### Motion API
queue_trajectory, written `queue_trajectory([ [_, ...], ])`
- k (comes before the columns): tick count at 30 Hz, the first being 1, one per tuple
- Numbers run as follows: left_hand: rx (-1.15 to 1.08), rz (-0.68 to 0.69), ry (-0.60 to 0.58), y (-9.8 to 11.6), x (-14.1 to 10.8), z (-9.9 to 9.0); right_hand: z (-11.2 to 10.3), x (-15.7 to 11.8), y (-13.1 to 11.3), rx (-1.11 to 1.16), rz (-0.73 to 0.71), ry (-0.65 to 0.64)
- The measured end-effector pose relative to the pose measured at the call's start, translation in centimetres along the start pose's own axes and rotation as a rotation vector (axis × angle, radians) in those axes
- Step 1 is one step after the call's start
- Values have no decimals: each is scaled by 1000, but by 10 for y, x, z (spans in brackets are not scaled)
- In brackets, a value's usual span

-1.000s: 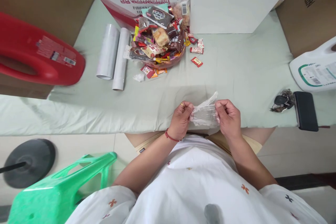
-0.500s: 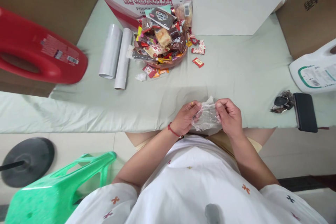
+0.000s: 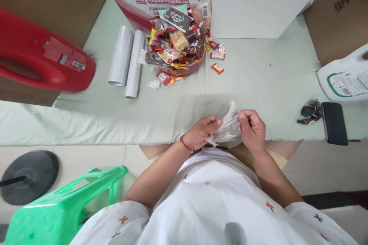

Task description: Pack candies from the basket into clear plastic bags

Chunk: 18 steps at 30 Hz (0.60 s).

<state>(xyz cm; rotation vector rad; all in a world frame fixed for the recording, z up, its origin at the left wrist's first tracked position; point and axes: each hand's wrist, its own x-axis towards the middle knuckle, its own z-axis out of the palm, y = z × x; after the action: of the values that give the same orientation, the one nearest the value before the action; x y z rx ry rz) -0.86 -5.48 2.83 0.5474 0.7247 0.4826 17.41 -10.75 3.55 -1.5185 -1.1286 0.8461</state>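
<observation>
A crumpled piece of clear plastic film [image 3: 228, 130] is stretched between my two hands at the table's front edge. My left hand [image 3: 202, 132] pinches its left side, thumb on top. Its right side is gripped by my right hand [image 3: 253, 128], thumb pressed against curled fingers. A bunched tip of the film sticks up between the hands. Whether it is a bag or a loose sheet, I cannot tell. Beyond my hands, a bowl [image 3: 186, 69] heaped with wrapped snacks and candies [image 3: 178, 42] stands against a printed carton.
Two plastic-film rolls [image 3: 120, 57] lie left of the bowl, near a red jug [image 3: 48, 53]. Loose candies [image 3: 217, 68] lie right of the bowl. Keys [image 3: 309, 111], a black phone [image 3: 334, 123] and a white jug [image 3: 345, 74] are at right. A green stool [image 3: 57, 206] stands below left.
My left hand has shifted slightly left and down, and my right hand slightly right. The film between them is pulled tauter, into slanting folds.
</observation>
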Motion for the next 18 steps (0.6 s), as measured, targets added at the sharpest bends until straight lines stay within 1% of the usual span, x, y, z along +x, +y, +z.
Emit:
queue_trajectory([
  [1, -10, -12, -26, 0, -1, 0, 0, 0, 0, 2, 4, 6],
  [3, -30, 26, -4, 0, -1, 0, 0, 1, 0, 2, 12, 14],
  [6, -6, 161, 119, -3, 2, -1, 0, -1, 2, -10, 2, 18],
  [9, 97, 276, 213, -8, 2, -5, 1, -4, 4, -29, -17, 38],
  [13, 231, 367, 317, -14, 0, -10, 4, -7, 9, -21, -28, 53],
  [16, 271, 426, 418, -17, -1, -10, 6, -10, 12, -28, -58, 60],
  [18, 279, 456, 464, -18, -1, -9, 7, -11, 14, -38, -82, 73],
])
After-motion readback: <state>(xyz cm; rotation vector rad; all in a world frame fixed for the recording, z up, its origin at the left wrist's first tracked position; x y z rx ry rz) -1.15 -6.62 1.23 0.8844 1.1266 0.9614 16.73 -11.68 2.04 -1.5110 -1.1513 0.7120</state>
